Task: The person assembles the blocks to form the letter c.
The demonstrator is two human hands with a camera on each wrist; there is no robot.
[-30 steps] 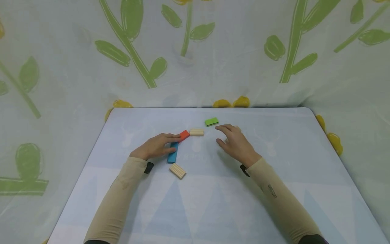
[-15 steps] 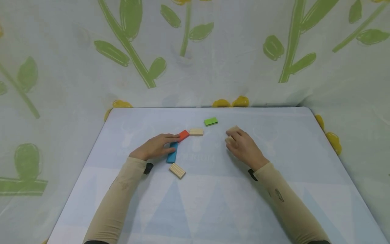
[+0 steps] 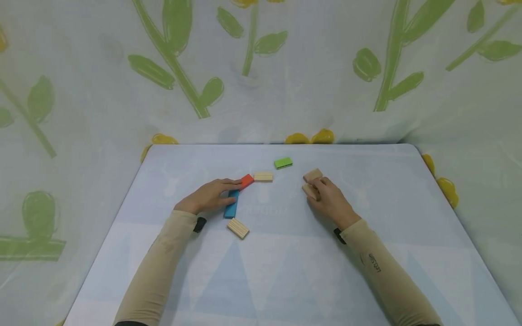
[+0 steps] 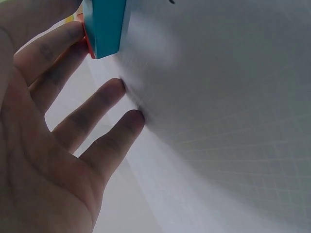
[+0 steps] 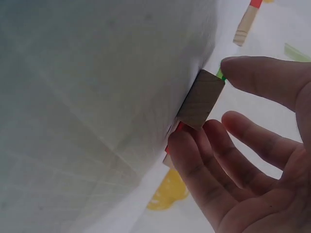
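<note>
My left hand (image 3: pixel 209 195) lies flat with spread fingers beside a red block (image 3: pixel 246 181) and a blue block (image 3: pixel 231 204). Its fingertips touch the red block and its thumb reaches the blue one; in the left wrist view, the blue block (image 4: pixel 106 29) stands beyond the fingers. My right hand (image 3: pixel 329 203) pinches a plain wooden block (image 3: pixel 310 191) between thumb and fingers. In the right wrist view, the end of that wooden block (image 5: pixel 201 101) shows between thumb and fingertips. Just beyond it lies another wooden block (image 3: pixel 312 174), partly hidden by the fingers.
A grooved wooden block (image 3: pixel 263 177) lies at the red block's right end, with a green block (image 3: pixel 283 163) farther back. Another grooved wooden block (image 3: pixel 238 228) lies before the blue one. The pale table (image 3: pixel 285 271) ends at a patterned curtain (image 3: pixel 310 90).
My right hand has moved right and slightly toward me, away from the green block, and its fingers have closed round a wooden block. My left hand has stayed in place.
</note>
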